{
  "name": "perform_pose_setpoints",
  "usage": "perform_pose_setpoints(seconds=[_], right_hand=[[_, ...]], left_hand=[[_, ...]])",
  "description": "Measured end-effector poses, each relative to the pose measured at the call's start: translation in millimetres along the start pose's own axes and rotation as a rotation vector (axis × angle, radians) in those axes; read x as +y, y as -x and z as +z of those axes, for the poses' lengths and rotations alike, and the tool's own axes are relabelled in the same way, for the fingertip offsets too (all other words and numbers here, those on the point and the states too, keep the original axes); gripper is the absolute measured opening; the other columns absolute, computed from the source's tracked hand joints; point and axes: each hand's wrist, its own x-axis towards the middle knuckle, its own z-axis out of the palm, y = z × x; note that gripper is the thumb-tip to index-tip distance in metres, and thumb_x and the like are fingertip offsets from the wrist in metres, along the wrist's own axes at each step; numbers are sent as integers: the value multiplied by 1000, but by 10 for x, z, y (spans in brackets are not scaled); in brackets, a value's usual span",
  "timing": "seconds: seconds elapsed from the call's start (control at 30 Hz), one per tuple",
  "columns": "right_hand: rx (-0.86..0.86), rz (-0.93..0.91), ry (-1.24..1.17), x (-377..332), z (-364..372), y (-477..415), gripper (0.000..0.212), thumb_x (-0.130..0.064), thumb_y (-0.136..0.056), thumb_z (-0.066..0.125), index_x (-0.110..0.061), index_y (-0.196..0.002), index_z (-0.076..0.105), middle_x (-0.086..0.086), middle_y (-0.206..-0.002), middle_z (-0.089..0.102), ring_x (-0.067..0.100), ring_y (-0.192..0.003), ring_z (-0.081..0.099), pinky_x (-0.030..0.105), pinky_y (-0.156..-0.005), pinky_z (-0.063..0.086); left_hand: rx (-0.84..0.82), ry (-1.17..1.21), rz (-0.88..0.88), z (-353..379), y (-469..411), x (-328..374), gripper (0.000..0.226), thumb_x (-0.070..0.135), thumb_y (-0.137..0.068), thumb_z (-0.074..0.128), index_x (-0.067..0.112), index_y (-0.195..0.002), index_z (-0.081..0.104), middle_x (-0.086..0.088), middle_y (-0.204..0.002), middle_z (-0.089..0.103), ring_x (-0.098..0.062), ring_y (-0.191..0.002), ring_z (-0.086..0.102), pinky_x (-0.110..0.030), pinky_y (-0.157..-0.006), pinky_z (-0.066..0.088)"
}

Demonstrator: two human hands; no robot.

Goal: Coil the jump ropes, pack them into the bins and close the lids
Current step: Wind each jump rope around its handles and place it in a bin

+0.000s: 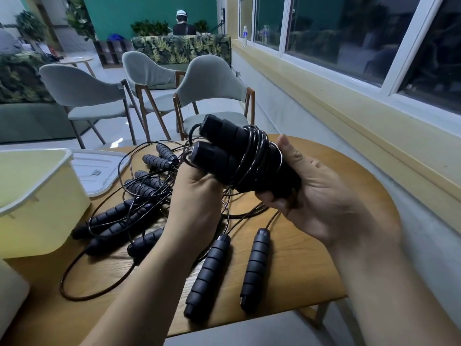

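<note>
The coiled jump rope (237, 158), two black foam handles laid side by side and bound by turns of thin, glossy black cable, is held in the air to the right of the pale yellow translucent plastic bin (37, 196), above the level of its rim. The left hand (197, 191) is closed round the lower handle near its hard capped end. The right hand (316, 196) cradles the other end, its fingers (268, 196) curled under the bundle and the thumb pressed along the wraps. This is probably to stop the springy cable from unwinding.

The handles seem to serve as a stiff core, so the slick cable has something to grip. The bin stands open. Its flat white plastic lid (99, 171) lies just behind it and to its right, likely left off so bundles can drop straight in. I cannot tell what the bin holds.

Just right of the bin, a tangle of loose jump ropes (139, 196) sprawls on the round, light wood-grain tabletop (324, 270). Their handles are soft, ribbed foam cylinders. Farther right of the bin, two more handles (209, 270) lie parallel to each other.
</note>
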Motion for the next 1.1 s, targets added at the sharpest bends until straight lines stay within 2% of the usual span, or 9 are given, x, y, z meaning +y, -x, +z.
perform_pose_setpoints(seconds=[0.07, 0.13, 0.27, 0.37, 0.47, 0.73, 0.83, 0.93, 1.1], right_hand=[[29, -14, -15, 18, 26, -15, 45, -43, -94, 64, -4, -116, 72, 17, -96, 67, 26, -63, 57, 22, -44, 39], [61, -33, -45, 41, 31, -39, 48, -42, -95, 65, -4, -124, 69, 19, -104, 66, 27, -66, 57, 23, -47, 40], [89, -111, -81, 77, 28, -90, 47, -41, -99, 65, -4, -127, 71, 19, -109, 66, 26, -69, 58, 24, -49, 43], [118, -143, -81, 124, 87, -115, 53, -42, -98, 66, 1, -128, 72, 20, -105, 67, 25, -70, 59, 25, -51, 44], [153, -167, -78, 210, 194, -130, 53, -43, -98, 66, 2, -127, 72, 19, -105, 67, 25, -72, 58, 31, -57, 40], [83, -120, -136, 510, 731, -34, 41, -38, -108, 56, -5, -125, 74, 12, -107, 78, 19, -79, 71, 25, -65, 57], [35, -84, -68, 626, 972, 88, 42, -43, -109, 48, -14, -128, 72, 8, -113, 81, 21, -91, 79, 46, -78, 61], [13, -48, 54, 719, 1192, 171, 46, -54, -109, 43, -25, -128, 74, 10, -119, 80, 38, -110, 76, 57, -95, 54], [-110, -22, 95, 817, 1574, 229, 44, -45, -112, 36, -25, -128, 71, 8, -113, 82, 23, -103, 80, 27, -80, 63]], left_hand=[[0, 8, 18, 32, 36, 20, 46, -15, -89, 51, 21, -89, 79, -13, -96, 74, -30, -102, 67, -48, -97, 54], [17, -2, 17, 36, 52, -4, 35, -10, -101, 54, 17, -99, 78, -19, -102, 73, -29, -101, 65, -45, -94, 51], [29, 3, 13, 44, 75, 46, 21, 6, -104, 57, 10, -115, 74, -33, -117, 67, -46, -105, 59, -59, -97, 46], [46, 105, -52, 50, 146, 164, 34, 9, -93, 51, 12, -119, 71, -18, -115, 70, -25, -106, 61, -39, -94, 47], [35, 136, -92, 55, 274, 260, 27, 23, -104, 55, 11, -127, 66, -3, -121, 74, -13, -112, 67, -31, -96, 48], [232, -52, -151, -307, 423, 644, 41, 43, -102, 58, 13, -126, 74, -5, -122, 79, -20, -122, 72, -47, -115, 47], [252, -144, -176, -550, 503, 826, 40, 46, -103, 61, 17, -127, 75, -7, -122, 79, -27, -122, 72, -58, -114, 47], [284, -205, -218, -761, 580, 1050, 35, 42, -101, 64, 17, -121, 78, -7, -115, 81, -29, -112, 76, -56, -103, 57], [301, -365, -199, -1159, 747, 1437, 29, 39, -101, 63, 18, -112, 80, -3, -99, 83, -17, -84, 78, -21, -60, 57]])
